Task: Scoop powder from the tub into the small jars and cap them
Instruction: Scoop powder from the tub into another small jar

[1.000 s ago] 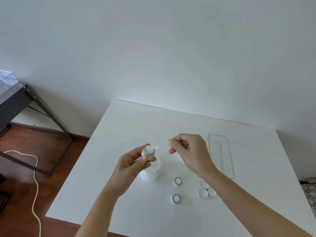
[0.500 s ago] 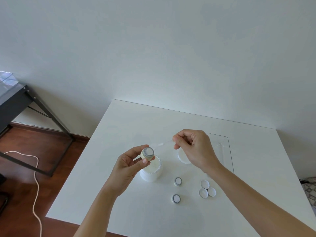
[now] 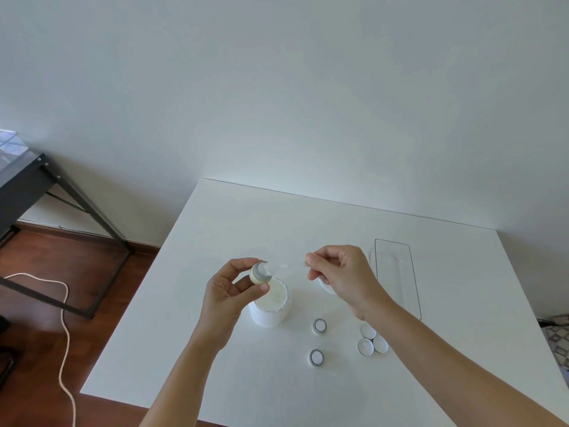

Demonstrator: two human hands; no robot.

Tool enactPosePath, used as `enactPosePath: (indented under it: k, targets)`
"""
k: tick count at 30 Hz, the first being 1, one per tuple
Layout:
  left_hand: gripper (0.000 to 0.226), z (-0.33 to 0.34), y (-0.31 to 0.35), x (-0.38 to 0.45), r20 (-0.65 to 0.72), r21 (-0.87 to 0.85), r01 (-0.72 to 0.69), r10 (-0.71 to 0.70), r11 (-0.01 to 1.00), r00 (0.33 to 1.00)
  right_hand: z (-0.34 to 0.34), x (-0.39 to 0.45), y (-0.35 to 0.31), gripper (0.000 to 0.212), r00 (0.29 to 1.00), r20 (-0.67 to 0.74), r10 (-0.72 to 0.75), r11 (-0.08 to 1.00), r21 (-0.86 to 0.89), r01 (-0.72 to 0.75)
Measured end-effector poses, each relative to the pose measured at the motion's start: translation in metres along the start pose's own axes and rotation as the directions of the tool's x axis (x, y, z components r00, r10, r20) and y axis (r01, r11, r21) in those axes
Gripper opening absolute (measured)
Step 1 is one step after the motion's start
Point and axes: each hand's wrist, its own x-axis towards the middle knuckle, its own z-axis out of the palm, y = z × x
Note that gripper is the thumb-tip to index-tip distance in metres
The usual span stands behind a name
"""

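My left hand (image 3: 229,291) holds a small jar (image 3: 260,272) tilted toward the right, just above the open white powder tub (image 3: 271,305). My right hand (image 3: 341,272) pinches the handle of a thin clear scoop (image 3: 289,267) whose tip reaches the jar's mouth, with white powder at the rim. Two more small open jars (image 3: 319,326) (image 3: 316,357) stand on the white table (image 3: 215,235) in front of the tub. Three white caps (image 3: 372,340) lie upturned to their right. The tub's lid (image 3: 325,288) is mostly hidden behind my right hand.
A clear plastic tray (image 3: 397,272) lies at the right behind my right hand. Left of the table are a black metal-framed glass desk (image 3: 27,177) and a white cable (image 3: 63,318) on the wooden floor. The wall stands close behind the table.
My right hand drew the scoop back from the jar, then brought its tip to the jar's mouth again. My left hand tilted the jar more to the right.
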Motion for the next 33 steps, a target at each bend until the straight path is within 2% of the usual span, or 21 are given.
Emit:
enactPosePath:
  k: [2, 4, 7, 10, 12, 14, 16, 18, 20, 21, 25, 27, 30, 33]
  targets:
    - [0.039, -0.003, -0.002, 0.0, -0.031, 0.004, 0.002, -0.002, 1.0, 1.0, 0.001, 0.005, 0.009, 0.02, 0.993, -0.01, 0.122, 0.978, 0.17, -0.118]
    - [0.039, -0.008, -0.004, -0.002, -0.065, -0.004, 0.018, -0.018, 1.0, 0.998, 0.004, 0.009, 0.021, 0.018, 0.983, -0.062, 0.171, 0.967, 0.199, -0.156]
    - [0.036, -0.017, -0.007, -0.004, -0.119, -0.045, 0.052, -0.057, 0.998, 0.991, 0.017, 0.014, 0.041, 0.018, 0.988, -0.152, 0.038, 0.99, -0.129, -0.058]
    - [0.026, -0.022, -0.007, -0.007, -0.126, -0.114, 0.066, -0.08, 0.991, 0.989, 0.037, 0.019, 0.056, 0.017, 0.992, -0.057, -0.116, 0.928, -0.363, 0.088]
    - [0.021, -0.022, -0.005, -0.008, -0.123, -0.14, 0.076, -0.094, 0.987, 0.988, 0.051, 0.025, 0.064, 0.02, 0.977, 0.057, -0.205, 0.812, -0.548, 0.203]
    - [0.023, -0.023, -0.004, -0.009, -0.115, -0.146, 0.091, -0.108, 0.985, 0.988, 0.061, 0.034, 0.07, 0.02, 0.942, 0.185, -0.279, 0.581, -0.749, 0.319]
    - [0.027, -0.023, -0.004, -0.009, -0.115, -0.164, 0.101, -0.121, 0.981, 0.986, 0.07, 0.04, 0.072, 0.014, 0.921, 0.289, -0.262, 0.352, -0.859, 0.37]
    - [0.028, -0.023, -0.004, -0.009, -0.111, -0.196, 0.105, -0.128, 0.975, 0.986, 0.078, 0.043, 0.073, 0.014, 0.923, 0.336, -0.186, 0.264, -0.888, 0.377]
    - [0.023, -0.022, -0.002, -0.009, -0.101, -0.205, 0.105, -0.127, 0.973, 0.987, 0.081, 0.045, 0.076, 0.019, 0.929, 0.347, -0.126, 0.294, -0.882, 0.369]
    - [0.021, -0.023, -0.002, -0.008, -0.097, -0.199, 0.106, -0.127, 0.974, 0.987, 0.081, 0.046, 0.076, 0.02, 0.94, 0.324, -0.112, 0.353, -0.871, 0.342]
    - [0.025, -0.025, -0.002, -0.007, -0.091, -0.165, 0.108, -0.124, 0.98, 0.988, 0.064, 0.05, 0.07, 0.038, 0.997, 0.076, -0.024, 0.712, -0.699, 0.07]
    - [0.03, -0.026, -0.003, -0.007, -0.085, -0.123, 0.108, -0.119, 0.987, 0.989, 0.052, 0.052, 0.066, 0.039, 0.997, -0.038, 0.063, 0.818, -0.571, -0.073]
    - [0.032, -0.024, -0.005, -0.006, -0.07, -0.078, 0.114, -0.119, 0.99, 0.99, 0.036, 0.051, 0.066, 0.034, 0.965, -0.106, 0.239, 0.885, -0.385, -0.262]
    - [0.026, -0.02, -0.007, -0.003, -0.06, -0.073, 0.118, -0.123, 0.99, 0.991, 0.027, 0.048, 0.07, 0.033, 0.919, -0.1, 0.38, 0.879, -0.27, -0.393]
